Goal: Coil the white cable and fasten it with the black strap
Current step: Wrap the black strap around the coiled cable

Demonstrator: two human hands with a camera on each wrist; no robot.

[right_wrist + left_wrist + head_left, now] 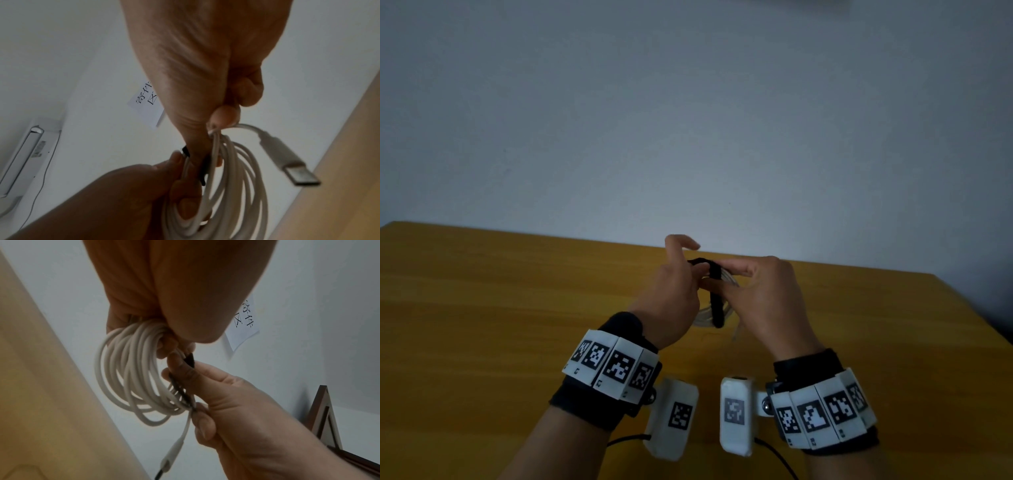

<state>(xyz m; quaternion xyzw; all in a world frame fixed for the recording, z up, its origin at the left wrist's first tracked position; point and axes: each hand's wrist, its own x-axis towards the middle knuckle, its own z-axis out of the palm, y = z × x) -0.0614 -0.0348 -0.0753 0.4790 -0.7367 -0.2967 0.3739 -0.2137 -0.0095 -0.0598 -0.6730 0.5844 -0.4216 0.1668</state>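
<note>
Holding sits at centre frame in the head view, both hands raised over the table [482, 308]. Left of centre, the left hand [671, 301] has its lower fingers curled round the white cable [705, 317], pinching the bundle; its index finger is lifted free, pointing up. In the left wrist view the coil [127, 369] hangs from that grip in many loose loops, one plug end [172, 452] dangling toward the bottom of the frame. Centre, the black strap [715, 294] runs top to bottom across the coil. Right of centre, the right hand [767, 301] pinches the strap between thumb and fingers [180, 368], pressed against the cable; the other plug [296, 168] sticks out at right in the right wrist view.

Handling, judged: cable is light, soft, springy, smooth; loops will fan out if the left pinch loosens. Best hold is where all loops cross, right beside the strap. Strap looks soft and floppy; take it by the free end and pull snug round the bundle. Whether it is already closed, cannot tell.

Containers: none visible. A paper sign [144, 104] hangs on the wall.
</note>
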